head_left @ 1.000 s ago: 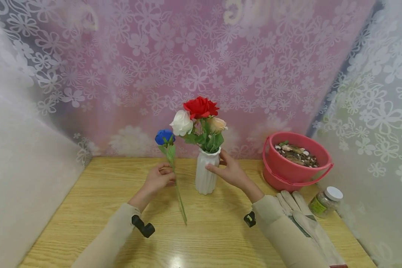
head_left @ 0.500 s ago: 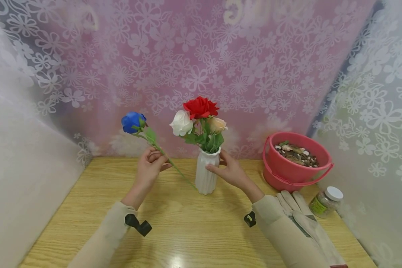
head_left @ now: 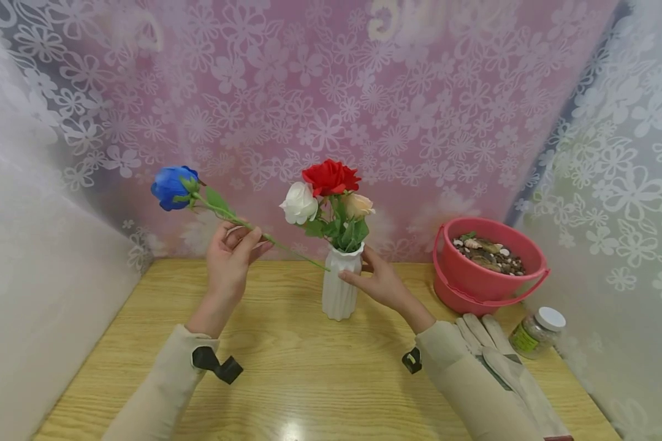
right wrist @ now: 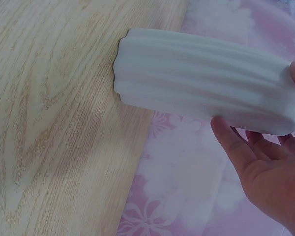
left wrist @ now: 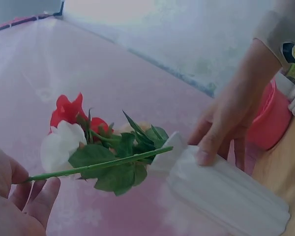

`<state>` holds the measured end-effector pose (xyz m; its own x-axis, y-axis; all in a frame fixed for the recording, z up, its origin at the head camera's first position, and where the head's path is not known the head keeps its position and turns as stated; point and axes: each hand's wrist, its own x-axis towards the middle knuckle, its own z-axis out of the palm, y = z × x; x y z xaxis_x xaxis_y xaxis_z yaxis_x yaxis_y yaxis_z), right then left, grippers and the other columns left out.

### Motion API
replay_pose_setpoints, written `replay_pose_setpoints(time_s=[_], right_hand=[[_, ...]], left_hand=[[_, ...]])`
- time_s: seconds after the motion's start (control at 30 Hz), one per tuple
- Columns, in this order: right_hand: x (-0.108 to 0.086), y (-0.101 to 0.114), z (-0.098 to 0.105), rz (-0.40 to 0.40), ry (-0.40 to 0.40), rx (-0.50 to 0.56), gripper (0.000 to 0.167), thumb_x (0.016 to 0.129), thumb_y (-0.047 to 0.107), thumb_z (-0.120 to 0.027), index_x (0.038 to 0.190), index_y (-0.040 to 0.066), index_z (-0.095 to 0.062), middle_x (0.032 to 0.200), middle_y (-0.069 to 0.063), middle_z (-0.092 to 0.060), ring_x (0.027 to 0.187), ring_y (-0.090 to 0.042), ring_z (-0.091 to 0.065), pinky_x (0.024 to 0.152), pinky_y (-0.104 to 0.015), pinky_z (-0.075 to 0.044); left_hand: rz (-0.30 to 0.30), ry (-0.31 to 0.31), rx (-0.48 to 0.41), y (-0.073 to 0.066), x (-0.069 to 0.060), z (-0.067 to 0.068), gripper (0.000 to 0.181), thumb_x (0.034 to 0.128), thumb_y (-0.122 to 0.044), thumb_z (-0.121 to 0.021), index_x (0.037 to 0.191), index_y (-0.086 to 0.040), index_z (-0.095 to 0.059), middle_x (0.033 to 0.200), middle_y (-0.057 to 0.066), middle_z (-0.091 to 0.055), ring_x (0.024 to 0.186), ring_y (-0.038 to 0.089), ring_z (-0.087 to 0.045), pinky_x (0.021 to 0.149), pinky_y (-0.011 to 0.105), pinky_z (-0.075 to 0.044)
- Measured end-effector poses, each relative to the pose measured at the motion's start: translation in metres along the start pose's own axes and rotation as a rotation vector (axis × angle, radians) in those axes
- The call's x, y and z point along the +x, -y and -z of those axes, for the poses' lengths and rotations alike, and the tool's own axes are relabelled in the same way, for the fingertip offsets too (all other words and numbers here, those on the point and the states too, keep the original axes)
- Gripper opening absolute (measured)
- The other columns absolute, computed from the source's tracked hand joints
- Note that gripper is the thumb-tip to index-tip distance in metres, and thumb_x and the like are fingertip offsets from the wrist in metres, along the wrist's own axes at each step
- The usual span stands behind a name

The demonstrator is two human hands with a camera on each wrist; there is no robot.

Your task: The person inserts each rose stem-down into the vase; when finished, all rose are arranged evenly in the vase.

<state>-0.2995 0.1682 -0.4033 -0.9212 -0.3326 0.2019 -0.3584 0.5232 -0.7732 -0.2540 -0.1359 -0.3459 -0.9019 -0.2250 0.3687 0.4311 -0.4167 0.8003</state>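
Note:
A blue artificial rose (head_left: 175, 188) tilts left in the head view, its stem pinched by my left hand (head_left: 228, 257). The stem's lower end points right and overlaps the vase in view; whether it touches cannot be told. My right hand (head_left: 383, 282) holds the upper part of the white fluted vase (head_left: 339, 297), which stands upright on the table. Thumb and fingers lie around its side in the right wrist view. A red rose (head_left: 331, 176), a white rose (head_left: 299, 203) and a peach rose (head_left: 358, 206) stand in the vase with green leaves (left wrist: 119, 167).
To the right stands a pink bucket (head_left: 447, 288) holding pebbles and shells. Work gloves (head_left: 507, 367) lie in front of it, beside a white-lidded jar (head_left: 535, 334). A flower-patterned curtain (head_left: 226, 122) rises behind the wooden table (head_left: 309, 380).
My left hand has risen and moved left with the blue rose, tipping it from nearly upright to a left slant. Its stem end swung up and right toward the vase. My right hand stayed put.

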Motion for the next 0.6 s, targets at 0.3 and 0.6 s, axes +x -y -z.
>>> replay_pose_setpoints(time_s=[0.3,0.6], right_hand=[[0.000,-0.001,0.000,0.007,0.002,-0.007,0.081,0.096,0.051,-0.075,0.164,0.036,-0.033,0.159,-0.003,-0.052,0.134,-0.037,-0.063,0.098,-0.053,-0.062],[0.000,-0.001,0.001,-0.006,0.005,-0.004,0.081,0.096,0.053,-0.075,0.163,0.035,-0.034,0.157,-0.004,-0.054,0.135,-0.038,-0.062,0.099,-0.054,-0.061]], left_hand=[[-0.125,0.043,-0.094,-0.010,0.000,-0.021,0.023,0.0967,0.014,-0.065,0.108,-0.006,-0.062,0.095,0.005,-0.072,0.085,0.018,-0.077,0.083,0.039,-0.067],[-0.203,0.123,-0.059,-0.004,0.002,-0.039,0.019,0.0977,0.014,-0.063,0.113,0.003,-0.060,0.097,0.004,-0.071,0.087,0.016,-0.075,0.083,0.039,-0.067]])
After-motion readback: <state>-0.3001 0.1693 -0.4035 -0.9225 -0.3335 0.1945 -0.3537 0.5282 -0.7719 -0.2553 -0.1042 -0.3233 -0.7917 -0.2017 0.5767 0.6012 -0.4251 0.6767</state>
